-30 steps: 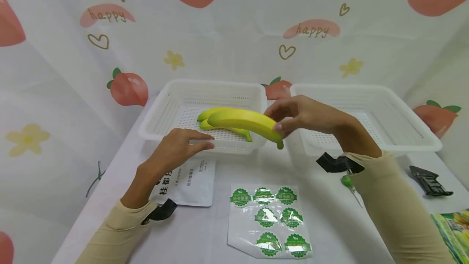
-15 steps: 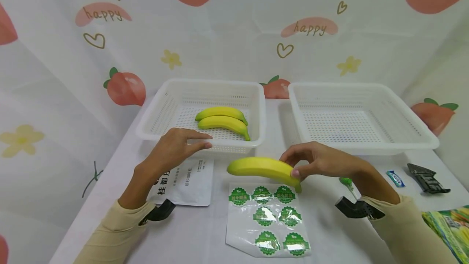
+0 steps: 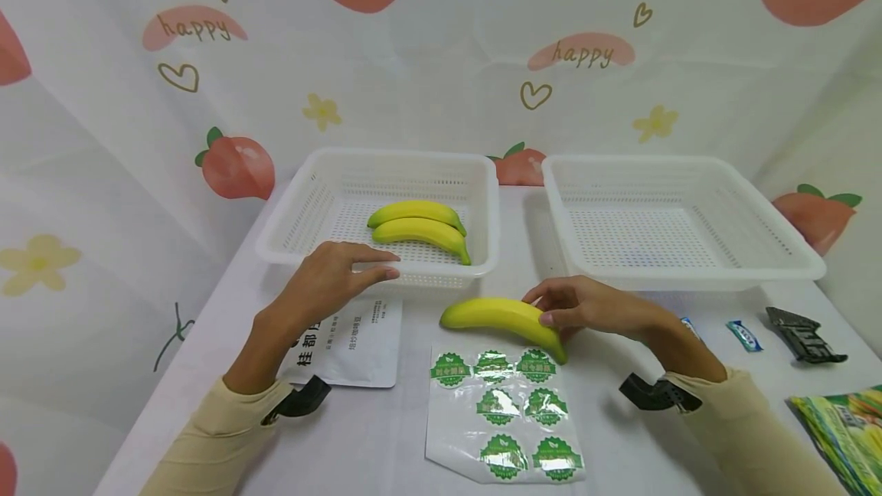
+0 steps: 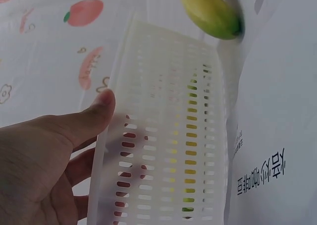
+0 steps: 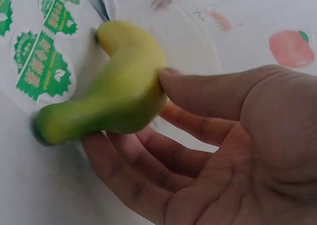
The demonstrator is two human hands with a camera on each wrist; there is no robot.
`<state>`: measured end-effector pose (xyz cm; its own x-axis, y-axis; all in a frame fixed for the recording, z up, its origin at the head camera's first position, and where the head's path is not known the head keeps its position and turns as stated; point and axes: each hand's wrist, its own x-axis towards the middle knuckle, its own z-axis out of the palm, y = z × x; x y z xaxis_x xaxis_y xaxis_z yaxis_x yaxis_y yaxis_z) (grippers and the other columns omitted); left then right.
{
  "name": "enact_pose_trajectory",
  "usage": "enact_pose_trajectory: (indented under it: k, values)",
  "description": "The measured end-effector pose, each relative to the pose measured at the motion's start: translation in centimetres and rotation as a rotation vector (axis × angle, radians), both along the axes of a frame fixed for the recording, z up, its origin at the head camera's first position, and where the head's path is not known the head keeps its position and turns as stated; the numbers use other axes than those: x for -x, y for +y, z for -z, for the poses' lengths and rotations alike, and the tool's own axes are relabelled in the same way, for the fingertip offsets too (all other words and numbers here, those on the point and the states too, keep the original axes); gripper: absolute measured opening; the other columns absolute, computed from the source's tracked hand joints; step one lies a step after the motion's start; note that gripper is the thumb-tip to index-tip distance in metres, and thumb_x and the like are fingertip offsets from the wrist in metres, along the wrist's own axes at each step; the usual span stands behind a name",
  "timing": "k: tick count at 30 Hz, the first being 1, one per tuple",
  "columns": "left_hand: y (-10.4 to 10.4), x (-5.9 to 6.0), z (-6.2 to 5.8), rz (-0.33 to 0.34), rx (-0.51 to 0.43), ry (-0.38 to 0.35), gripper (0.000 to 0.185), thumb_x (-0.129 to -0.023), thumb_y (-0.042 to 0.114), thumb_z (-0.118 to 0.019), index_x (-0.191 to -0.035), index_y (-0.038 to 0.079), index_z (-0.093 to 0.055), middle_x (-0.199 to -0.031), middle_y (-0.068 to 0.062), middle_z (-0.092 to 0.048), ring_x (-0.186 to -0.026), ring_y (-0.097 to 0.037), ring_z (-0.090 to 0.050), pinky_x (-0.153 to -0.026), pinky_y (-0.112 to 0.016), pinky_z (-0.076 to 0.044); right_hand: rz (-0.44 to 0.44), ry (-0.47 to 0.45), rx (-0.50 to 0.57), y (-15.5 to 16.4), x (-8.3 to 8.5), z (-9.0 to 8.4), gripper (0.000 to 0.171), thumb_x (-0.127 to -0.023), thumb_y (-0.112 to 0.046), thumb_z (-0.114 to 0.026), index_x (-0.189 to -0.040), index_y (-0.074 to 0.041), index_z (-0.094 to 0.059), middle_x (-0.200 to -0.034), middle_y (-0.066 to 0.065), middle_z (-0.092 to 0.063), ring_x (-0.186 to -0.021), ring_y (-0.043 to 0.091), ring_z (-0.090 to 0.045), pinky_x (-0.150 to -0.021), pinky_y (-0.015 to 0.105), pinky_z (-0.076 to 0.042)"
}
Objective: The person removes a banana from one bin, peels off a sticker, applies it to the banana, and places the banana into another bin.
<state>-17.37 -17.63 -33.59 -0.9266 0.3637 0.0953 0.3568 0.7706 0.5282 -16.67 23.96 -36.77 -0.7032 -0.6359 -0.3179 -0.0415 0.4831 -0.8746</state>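
The right hand (image 3: 586, 308) is curling its thumb and fingers around the stem end of a banana (image 3: 501, 315), which is lying on the table (image 3: 386, 435) in front of the left basket (image 3: 482, 266), its tip just touching the sticker sheet (image 3: 506, 416). The left hand (image 3: 331, 278) is resting with fairly straight fingers against the near rim of that basket, thumb on the outer wall, holding nothing closed.

The banana is looking light and firm, with a smooth, slightly waxy skin that is probably a little slippery. It is likely a plastic model rather than real fruit, though the views are not settling that. The thick middle is offering the surest hold; the narrow stem end is giving less to grip and lets the far end swing.

It is bright yellow, shading to green at both ends, gently curved and unmarked. Two more bananas (image 3: 420, 224) like it are lying side by side in the left basket.
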Motion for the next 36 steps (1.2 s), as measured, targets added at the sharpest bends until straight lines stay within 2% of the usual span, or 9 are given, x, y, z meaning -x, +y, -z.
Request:
enact_pose_trajectory:
  k: [5, 10, 15, 18, 20, 22, 24, 28, 36]
  values:
    - [0.1, -0.1, 0.0, 0.006, -0.002, 0.011, 0.04, -0.099, 0.044, -0.075, -0.131, 0.021, -0.077, -0.13, -0.004, -0.076, -0.134, -0.036, -0.063, -0.11, -0.06, -0.047, 0.077, 0.055, -0.055, 0.0, 0.0, 0.5, 0.045, -0.104, -0.026, -0.067, -0.143, -0.005, -0.06, -0.126, 0.013, -0.068, -0.108, 0.026, -0.065, -0.094, 0.038, -0.058]
    - [0.3, -0.3, 0.1, 0.023, 0.011, 0.062, 0.038, -0.099, 0.037, -0.076, -0.132, 0.018, -0.077, -0.13, -0.004, -0.076, -0.133, -0.036, -0.063, -0.112, -0.059, -0.045, 0.106, 0.163, -0.096, -0.4, -0.2, 1.0, 0.049, -0.095, -0.027, -0.076, -0.139, -0.009, -0.065, -0.124, 0.007, -0.071, -0.112, 0.024, -0.064, -0.099, 0.042, -0.051]
    - [1.1, -0.7, 0.4, 0.074, 0.014, 0.275, 0.031, -0.094, 0.024, -0.083, -0.123, 0.014, -0.081, -0.118, -0.007, -0.077, -0.117, -0.034, -0.067, -0.101, -0.053, -0.053, 0.116, 0.243, -0.114, -0.6, -0.3, 1.4, 0.047, -0.094, -0.025, -0.079, -0.137, -0.008, -0.067, -0.122, 0.005, -0.072, -0.113, 0.024, -0.064, -0.1, 0.044, -0.051]
    - [2.1, -1.3, 0.6, 0.148, -0.002, 0.444, 0.026, -0.088, 0.016, -0.088, -0.114, 0.012, -0.083, -0.106, -0.007, -0.073, -0.101, -0.027, -0.064, -0.086, -0.042, -0.055, 0.122, 0.261, -0.119, -0.6, -0.3, 1.6, 0.048, -0.095, -0.025, -0.079, -0.138, -0.006, -0.066, -0.122, 0.006, -0.072, -0.114, 0.024, -0.065, -0.099, 0.043, -0.053]
    - [3.0, -1.8, 0.6, 0.226, -0.019, 0.477, 0.025, -0.087, 0.014, -0.089, -0.111, 0.012, -0.082, -0.1, -0.005, -0.07, -0.094, -0.021, -0.063, -0.08, -0.035, -0.055, 0.125, 0.266, -0.119, -0.6, -0.4, 1.6, 0.049, -0.096, -0.025, -0.079, -0.139, -0.005, -0.065, -0.123, 0.007, -0.071, -0.114, 0.025, -0.065, -0.098, 0.042, -0.054]
    - [3.9, -2.6, 0.8, 0.305, -0.011, 0.408, 0.025, -0.089, 0.018, -0.088, -0.113, 0.013, -0.081, -0.1, -0.001, -0.068, -0.09, -0.017, -0.062, -0.077, -0.03, -0.054, 0.125, 0.274, -0.115, -0.6, -0.5, 1.6, 0.05, -0.096, -0.024, -0.079, -0.139, -0.004, -0.065, -0.124, 0.008, -0.07, -0.116, 0.026, -0.065, -0.098, 0.04, -0.055]
    - [4.8, -3.3, 1.0, 0.378, 0.015, 0.273, 0.027, -0.093, 0.024, -0.085, -0.117, 0.013, -0.079, -0.103, 0.0, -0.069, -0.091, -0.016, -0.063, -0.078, -0.028, -0.054, 0.126, 0.281, -0.107, -0.6, -0.6, 1.6, 0.05, -0.096, -0.023, -0.078, -0.14, -0.003, -0.064, -0.125, 0.009, -0.07, -0.118, 0.028, -0.064, -0.098, 0.041, -0.056]
    - [6.2, -4.5, 2.2, 0.427, 0.116, 0.06, 0.039, -0.093, 0.037, -0.083, -0.122, 0.013, -0.076, -0.113, -0.001, -0.068, -0.098, -0.017, -0.063, -0.088, -0.033, -0.054, 0.132, 0.303, -0.098, -0.7, -1.0, 1.4, 0.051, -0.097, -0.021, -0.078, -0.142, -0.003, -0.062, -0.13, 0.012, -0.068, -0.121, 0.03, -0.063, -0.1, 0.043, -0.056]
    - [7.7, -5.8, 4.2, 0.38, 0.25, 0.001, 0.061, -0.082, 0.049, -0.09, -0.126, 0.012, -0.067, -0.119, -0.002, -0.061, -0.105, -0.019, -0.058, -0.093, -0.039, -0.052, 0.158, 0.335, -0.085, -0.6, -2.2, 1.0, 0.054, -0.097, -0.021, -0.079, -0.145, -0.004, -0.059, -0.146, 0.018, -0.061, -0.131, 0.041, -0.061, -0.103, 0.049, -0.056]
